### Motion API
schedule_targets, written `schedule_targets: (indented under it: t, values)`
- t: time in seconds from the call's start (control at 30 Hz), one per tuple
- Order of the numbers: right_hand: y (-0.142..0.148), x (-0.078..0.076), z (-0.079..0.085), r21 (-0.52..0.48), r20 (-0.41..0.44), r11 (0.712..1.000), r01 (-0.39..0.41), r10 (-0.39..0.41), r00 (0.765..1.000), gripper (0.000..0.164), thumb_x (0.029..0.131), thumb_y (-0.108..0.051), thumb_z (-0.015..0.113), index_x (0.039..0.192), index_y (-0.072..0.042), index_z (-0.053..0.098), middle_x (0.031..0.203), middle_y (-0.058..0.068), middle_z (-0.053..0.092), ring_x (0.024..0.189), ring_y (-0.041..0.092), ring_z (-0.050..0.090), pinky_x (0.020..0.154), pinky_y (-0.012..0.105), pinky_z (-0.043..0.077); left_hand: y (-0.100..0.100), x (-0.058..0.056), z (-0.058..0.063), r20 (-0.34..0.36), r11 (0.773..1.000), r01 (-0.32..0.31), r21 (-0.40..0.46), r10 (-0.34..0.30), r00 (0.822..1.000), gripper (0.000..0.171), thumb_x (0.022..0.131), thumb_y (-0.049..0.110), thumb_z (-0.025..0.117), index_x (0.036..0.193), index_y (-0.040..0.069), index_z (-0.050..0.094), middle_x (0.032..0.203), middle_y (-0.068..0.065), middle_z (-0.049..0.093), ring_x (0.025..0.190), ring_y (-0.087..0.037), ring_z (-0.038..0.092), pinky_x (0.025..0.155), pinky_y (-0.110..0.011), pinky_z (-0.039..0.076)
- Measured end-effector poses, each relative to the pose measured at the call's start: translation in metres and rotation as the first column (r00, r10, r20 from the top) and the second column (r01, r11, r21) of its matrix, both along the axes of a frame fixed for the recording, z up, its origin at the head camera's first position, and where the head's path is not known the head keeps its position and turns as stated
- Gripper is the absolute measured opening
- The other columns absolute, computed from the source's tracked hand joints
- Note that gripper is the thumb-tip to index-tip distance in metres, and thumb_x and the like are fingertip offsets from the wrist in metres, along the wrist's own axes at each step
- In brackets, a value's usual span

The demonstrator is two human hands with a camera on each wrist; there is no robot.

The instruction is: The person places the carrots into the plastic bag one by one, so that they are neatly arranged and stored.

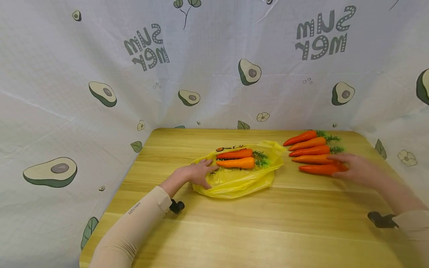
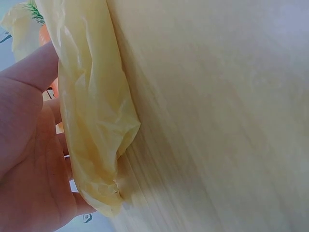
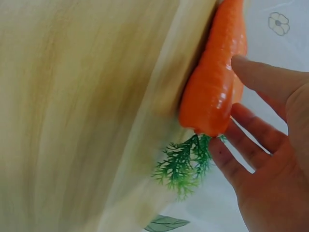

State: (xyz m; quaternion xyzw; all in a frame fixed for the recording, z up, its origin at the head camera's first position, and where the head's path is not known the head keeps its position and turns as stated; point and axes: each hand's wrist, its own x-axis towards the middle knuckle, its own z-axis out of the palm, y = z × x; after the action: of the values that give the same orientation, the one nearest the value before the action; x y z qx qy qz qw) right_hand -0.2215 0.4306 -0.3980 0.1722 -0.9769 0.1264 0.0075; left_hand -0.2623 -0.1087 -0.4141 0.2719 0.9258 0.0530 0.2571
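Observation:
A yellow plastic bag (image 1: 231, 186) lies spread on the table with two toy carrots (image 1: 238, 163) side by side on its printed middle; whether they are inside it I cannot tell. My left hand (image 1: 200, 173) rests at the bag's left edge, fingers spread. In the left wrist view, a crumpled fold of the bag (image 2: 94, 116) partly hides the fingers. To the right, several orange-red toy carrots with green tops lie in a row. My right hand (image 1: 360, 169) is at the leafy end of the nearest carrot (image 1: 315, 169). Thumb and loosely extended fingers lie around that carrot's (image 3: 210, 96) thick end.
The carrots farther back in the row, such as the farthest one (image 1: 301, 137), lie close together near the table's back right corner. A white curtain (image 1: 214, 74) printed with avocados hangs behind and beside the wooden table (image 1: 234, 230).

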Motion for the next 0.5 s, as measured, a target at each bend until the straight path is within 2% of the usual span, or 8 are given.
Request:
schedule_targets:
  t: [0.27, 0.5]
  values:
    - [0.002, -0.002, -0.003, 0.067, 0.063, 0.997, 0.035, -0.039, 0.997, 0.057, 0.085, -0.018, 0.079, 0.133, 0.006, 0.059, 0.135, 0.048, 0.044, 0.121, 0.067, 0.040, 0.098, 0.075, 0.035, -0.001, 0.001, 0.000, 0.006, 1.000, -0.007, 0.003, 0.007, 1.000, 0.087, 0.093, 0.042, 0.072, 0.162, 0.031, 0.021, 0.171, -0.007, 0.004, 0.157, -0.032, 0.000, 0.121, -0.065, 0.015]
    - [0.006, -0.001, -0.012, 0.111, 0.043, 0.994, 0.021, -0.025, 0.999, 0.052, 0.082, -0.012, 0.078, 0.129, 0.004, 0.063, 0.133, 0.049, 0.045, 0.122, 0.070, 0.038, 0.098, 0.078, 0.033, 0.000, 0.001, 0.000, 0.004, 1.000, -0.001, 0.002, 0.001, 1.000, 0.087, 0.093, 0.042, 0.072, 0.162, 0.031, 0.021, 0.171, -0.008, 0.004, 0.157, -0.032, 0.000, 0.121, -0.065, 0.015]
